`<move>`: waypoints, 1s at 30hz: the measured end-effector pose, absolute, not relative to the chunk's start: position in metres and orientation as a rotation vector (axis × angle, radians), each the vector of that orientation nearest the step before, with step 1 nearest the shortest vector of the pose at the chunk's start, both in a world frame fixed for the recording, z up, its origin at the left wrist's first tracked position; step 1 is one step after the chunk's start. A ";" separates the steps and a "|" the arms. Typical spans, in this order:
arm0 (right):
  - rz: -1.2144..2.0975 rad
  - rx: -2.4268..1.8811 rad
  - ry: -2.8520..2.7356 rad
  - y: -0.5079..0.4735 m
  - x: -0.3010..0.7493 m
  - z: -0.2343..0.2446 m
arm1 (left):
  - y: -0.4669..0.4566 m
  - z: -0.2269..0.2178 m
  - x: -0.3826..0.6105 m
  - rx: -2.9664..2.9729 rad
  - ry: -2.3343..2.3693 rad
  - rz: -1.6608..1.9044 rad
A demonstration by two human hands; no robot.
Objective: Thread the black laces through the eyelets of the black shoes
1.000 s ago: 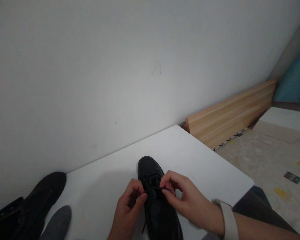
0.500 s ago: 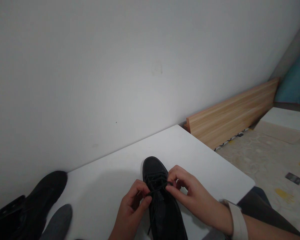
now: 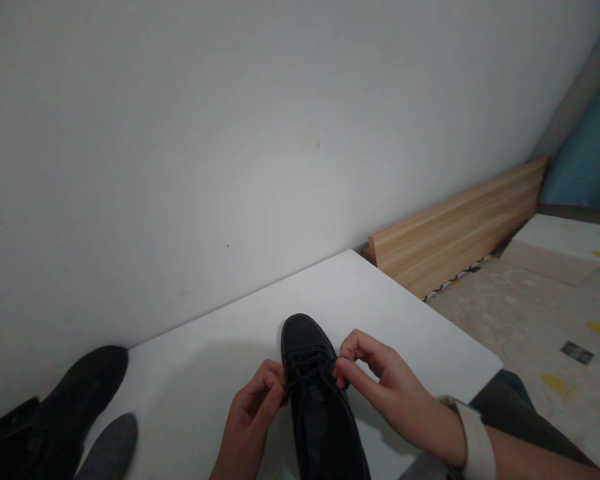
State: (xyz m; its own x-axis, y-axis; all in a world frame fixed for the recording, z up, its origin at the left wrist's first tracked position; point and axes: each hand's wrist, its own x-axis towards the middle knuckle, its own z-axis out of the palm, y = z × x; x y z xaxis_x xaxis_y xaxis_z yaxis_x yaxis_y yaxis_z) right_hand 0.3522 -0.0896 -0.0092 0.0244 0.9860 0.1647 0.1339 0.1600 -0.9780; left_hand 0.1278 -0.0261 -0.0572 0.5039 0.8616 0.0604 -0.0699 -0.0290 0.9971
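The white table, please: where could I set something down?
Bare patches lie between the grey item and left hand, and between the right hand and wall. The area around the black shoe, between both hands, is crowded.

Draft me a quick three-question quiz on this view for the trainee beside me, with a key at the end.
1. Fill the gap: the left hand and the right hand both pinch the ____ of the black lace-up shoe between them.
2. True or false: that shoe's toe points toward the wall.
3. Which arm wears the pale wristband: A) left, B) right?

Key: 1. laces; 2. true; 3. B.
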 end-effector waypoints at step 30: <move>0.965 -1.265 -1.401 -0.081 0.350 -0.020 | -0.028 -0.051 0.126 1.475 0.813 0.959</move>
State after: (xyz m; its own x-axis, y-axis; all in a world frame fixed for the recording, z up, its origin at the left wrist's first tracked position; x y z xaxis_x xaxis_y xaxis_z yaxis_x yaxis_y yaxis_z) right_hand 0.3501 -0.0813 -0.0196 0.0195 0.9885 0.1503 0.2120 0.1428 -0.9668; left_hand 0.1263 -0.0283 -0.0512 0.4280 0.8957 0.1203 -0.0276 -0.1201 0.9924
